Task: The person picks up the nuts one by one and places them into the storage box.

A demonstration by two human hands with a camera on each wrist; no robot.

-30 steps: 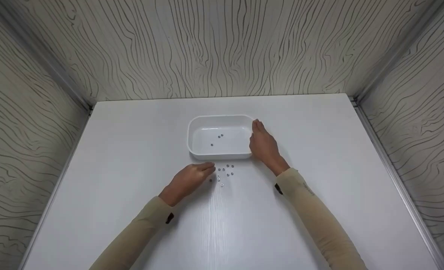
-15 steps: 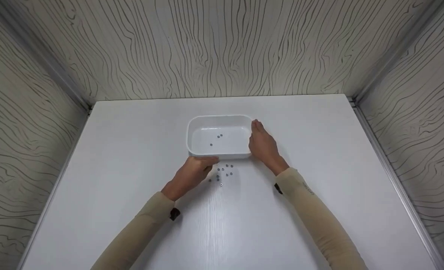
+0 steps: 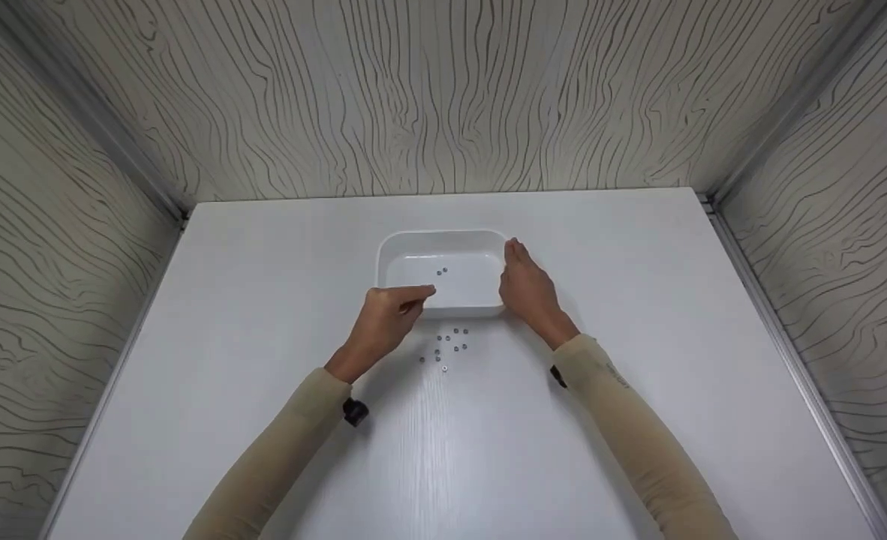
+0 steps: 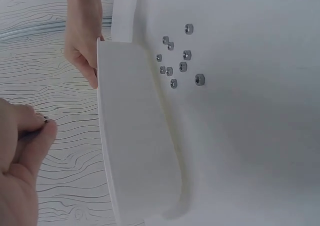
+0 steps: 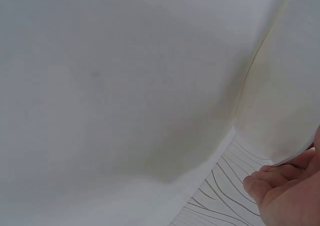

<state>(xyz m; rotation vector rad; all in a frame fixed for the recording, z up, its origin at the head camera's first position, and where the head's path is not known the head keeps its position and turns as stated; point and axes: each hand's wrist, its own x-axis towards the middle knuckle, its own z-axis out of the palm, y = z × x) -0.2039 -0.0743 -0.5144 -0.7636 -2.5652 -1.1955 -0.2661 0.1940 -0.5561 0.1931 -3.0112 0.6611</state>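
Head view: left hand (image 3: 385,319) over near rim of tray (image 3: 443,237), fingertips pinched narrow on what seems a nut, too small to confirm; right hand (image 3: 527,289) flat against tray's right wall, fingers straight; loose nuts (image 3: 449,345) on bench (image 3: 263,255) just before tray. Left wrist view: tiny dark speck between thumb and finger (image 4: 45,128) above tray wall (image 4: 135,136); could bounce off rim if released early. Right wrist view: fingers (image 5: 280,186) touching tray's side (image 5: 285,100); tray could slide if pushed
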